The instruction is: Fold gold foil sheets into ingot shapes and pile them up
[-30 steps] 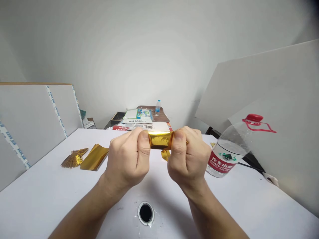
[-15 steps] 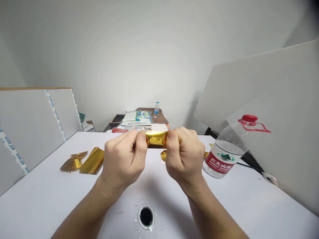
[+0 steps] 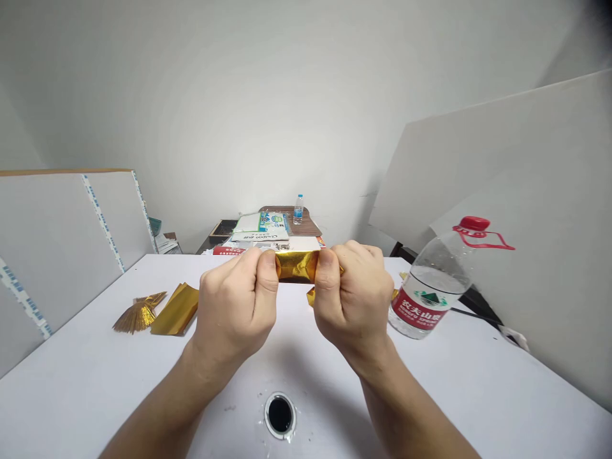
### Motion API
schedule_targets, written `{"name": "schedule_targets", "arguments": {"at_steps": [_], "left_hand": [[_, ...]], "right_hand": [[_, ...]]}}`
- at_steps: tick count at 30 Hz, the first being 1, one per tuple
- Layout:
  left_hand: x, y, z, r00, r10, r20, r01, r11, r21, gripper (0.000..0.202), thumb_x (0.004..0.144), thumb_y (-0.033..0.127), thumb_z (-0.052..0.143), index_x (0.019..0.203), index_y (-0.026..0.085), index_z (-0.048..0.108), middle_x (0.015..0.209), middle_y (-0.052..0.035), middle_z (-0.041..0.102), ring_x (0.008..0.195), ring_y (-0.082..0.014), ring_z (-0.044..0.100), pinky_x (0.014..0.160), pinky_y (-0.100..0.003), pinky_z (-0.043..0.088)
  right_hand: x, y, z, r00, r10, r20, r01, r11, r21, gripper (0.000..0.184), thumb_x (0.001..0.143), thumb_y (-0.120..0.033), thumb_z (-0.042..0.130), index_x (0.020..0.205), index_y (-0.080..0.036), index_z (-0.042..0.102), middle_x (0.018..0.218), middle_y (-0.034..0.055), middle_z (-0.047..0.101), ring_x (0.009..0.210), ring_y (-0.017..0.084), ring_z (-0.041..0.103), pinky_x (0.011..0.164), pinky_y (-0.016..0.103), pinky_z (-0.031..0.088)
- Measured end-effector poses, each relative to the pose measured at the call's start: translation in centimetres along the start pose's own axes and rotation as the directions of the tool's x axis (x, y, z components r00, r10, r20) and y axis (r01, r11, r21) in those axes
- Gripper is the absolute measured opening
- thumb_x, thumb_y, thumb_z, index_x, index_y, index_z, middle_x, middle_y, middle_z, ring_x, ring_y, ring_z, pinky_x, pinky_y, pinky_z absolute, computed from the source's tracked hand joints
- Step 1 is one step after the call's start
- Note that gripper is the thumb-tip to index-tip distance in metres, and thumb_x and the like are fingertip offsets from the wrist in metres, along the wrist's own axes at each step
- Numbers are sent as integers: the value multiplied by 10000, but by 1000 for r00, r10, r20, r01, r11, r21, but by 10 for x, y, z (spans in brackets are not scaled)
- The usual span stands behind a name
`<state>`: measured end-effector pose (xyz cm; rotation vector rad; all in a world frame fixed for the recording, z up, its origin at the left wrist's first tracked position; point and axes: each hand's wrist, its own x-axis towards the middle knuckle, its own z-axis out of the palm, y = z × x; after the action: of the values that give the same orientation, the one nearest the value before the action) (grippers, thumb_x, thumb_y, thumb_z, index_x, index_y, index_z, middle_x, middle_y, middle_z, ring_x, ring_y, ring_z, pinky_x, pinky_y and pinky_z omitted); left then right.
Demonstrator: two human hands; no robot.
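Between my two fists a piece of gold foil paper (image 3: 297,266) is stretched level above the table. My left hand (image 3: 236,296) grips its left end, thumb on top. My right hand (image 3: 352,296) pinches the right end the same way, and a small gold tip pokes out past the thumb. The ends inside my fingers are hidden. To the left lie a stack of flat gold paper sheets (image 3: 176,310) and a pleated gold paper fan (image 3: 139,313). Behind my right hand a folded gold piece (image 3: 310,296) shows in part.
A large water jug (image 3: 430,287) with a red cap and handle stands to the right. In the white tabletop (image 3: 306,395) is a round dark hole (image 3: 280,415) near me. Further back are papers (image 3: 262,226) and a small water bottle (image 3: 298,210). White panels (image 3: 52,236) flank the table.
Both hands keep hold of the gold foil paper and have hardly moved. The shine on the foil has shifted, and the whole view has moved slightly.
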<state>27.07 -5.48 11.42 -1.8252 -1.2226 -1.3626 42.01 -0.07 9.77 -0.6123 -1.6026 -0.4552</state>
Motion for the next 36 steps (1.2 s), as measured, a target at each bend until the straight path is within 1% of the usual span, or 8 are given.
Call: {"name": "schedule_targets", "arguments": {"at_steps": [5, 9, 17, 21, 24, 26, 29, 36], "left_hand": [[0, 1, -1, 999, 26, -34, -25, 999, 29, 383, 1031, 182, 464, 654, 185, 395, 521, 53, 380, 479, -73, 321, 498, -253, 264], [0, 2, -2, 999, 21, -31, -21, 1000, -6, 387, 1038, 184, 447, 657, 186, 378, 521, 51, 373, 478, -70, 319, 496, -247, 267], [1, 5, -4, 998, 14, -56, -14, 1000, 2, 398, 1031, 192, 453, 644, 184, 360, 515, 53, 343, 476, -67, 285, 486, -246, 251], [0, 6, -4, 999, 15, -51, -15, 1000, 4, 414, 1034, 300, 489, 648, 183, 391, 508, 54, 393, 465, -59, 325, 468, -225, 260], [0, 7, -3, 999, 16, -52, -15, 1000, 18, 428, 1010, 357, 555, 647, 182, 412, 499, 59, 402, 453, -55, 327, 462, -214, 269], [0, 8, -3, 998, 15, -57, -14, 1000, 12, 425, 1006, 332, 566, 642, 182, 406, 494, 63, 382, 450, -54, 304, 461, -212, 269], [0, 9, -3, 998, 15, -64, -17, 999, -29, 422, 1010, 293, 558, 643, 184, 379, 494, 66, 356, 451, -52, 279, 454, -212, 254], [1, 10, -5, 998, 13, -62, -18, 997, -77, 403, 1007, 225, 523, 651, 190, 339, 506, 62, 331, 465, -60, 272, 461, -219, 239]], "right_hand": [[0, -1, 1, 1000, 6, -18, -6, 999, 32, 393, 1023, -140, 431, 644, -170, 331, 562, -26, 352, 582, 108, 310, 667, 314, 246], [0, -2, 0, 1000, 6, -24, -4, 998, 58, 385, 1020, -142, 437, 651, -170, 330, 561, -25, 359, 578, 107, 310, 665, 319, 242], [-2, -3, -2, 1000, 23, 1, -23, 994, 105, 400, 1036, -167, 419, 642, -170, 348, 560, -18, 388, 582, 108, 331, 678, 323, 241], [-2, -3, -2, 1000, 23, 6, -23, 995, 95, 419, 1054, -201, 408, 641, -167, 348, 561, -18, 382, 585, 109, 326, 681, 321, 243], [-1, -3, -2, 1000, 8, -10, -7, 996, 86, 459, 1074, -309, 432, 650, -172, 325, 567, -23, 349, 583, 110, 306, 675, 315, 251], [-1, -3, -1, 999, -2, -32, 4, 998, 69, 473, 1064, -349, 480, 660, -174, 308, 571, -29, 326, 581, 108, 289, 670, 312, 256], [-1, -4, -1, 999, -6, -53, 9, 998, 57, 459, 1042, -328, 527, 673, -174, 300, 577, -33, 313, 585, 106, 280, 666, 309, 259], [-1, -6, -3, 999, 14, -42, -11, 996, 84, 441, 1043, -296, 510, 669, -169, 314, 578, -32, 305, 588, 103, 287, 673, 310, 252]]}}
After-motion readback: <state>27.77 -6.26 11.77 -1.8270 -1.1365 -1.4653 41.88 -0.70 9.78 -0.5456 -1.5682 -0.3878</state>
